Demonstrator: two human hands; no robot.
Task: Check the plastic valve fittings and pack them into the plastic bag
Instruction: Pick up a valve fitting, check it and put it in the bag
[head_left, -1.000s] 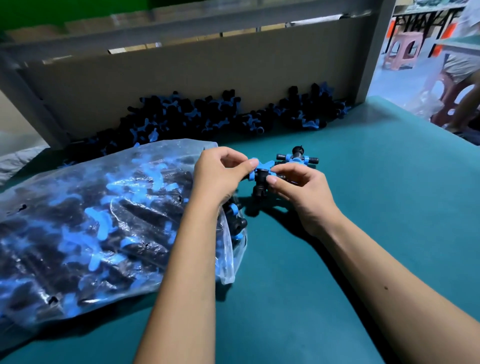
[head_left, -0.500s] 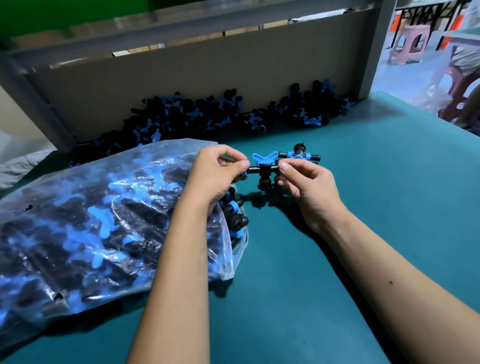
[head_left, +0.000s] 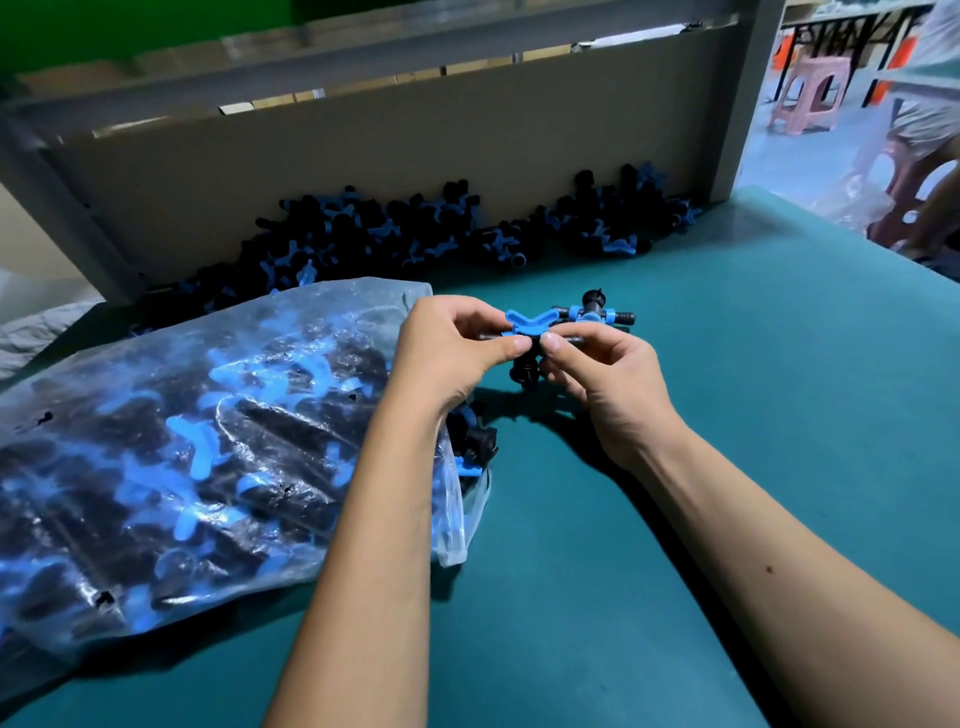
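Observation:
Both hands hold one black valve fitting with a blue butterfly handle (head_left: 530, 325) above the green table. My left hand (head_left: 457, 348) pinches its left stub, and my right hand (head_left: 602, 374) pinches its right stub. The blue handle points up. A second fitting (head_left: 597, 312) lies on the table just behind my right hand. The clear plastic bag (head_left: 197, 457), stuffed with black and blue fittings, lies at the left with its mouth under my left wrist. A few fittings (head_left: 472, 447) show at the bag's mouth.
A long heap of loose fittings (head_left: 415, 228) lies along the cardboard back wall (head_left: 363, 161). The green table (head_left: 753, 415) extends right to its edge. Pink stools (head_left: 810, 93) and a seated person's leg (head_left: 930, 187) are beyond the table at the far right.
The fitting has been turned in my fingers, so its blue handle now faces up and its stubs lie level between both hands. The second fitting and the bag have not moved.

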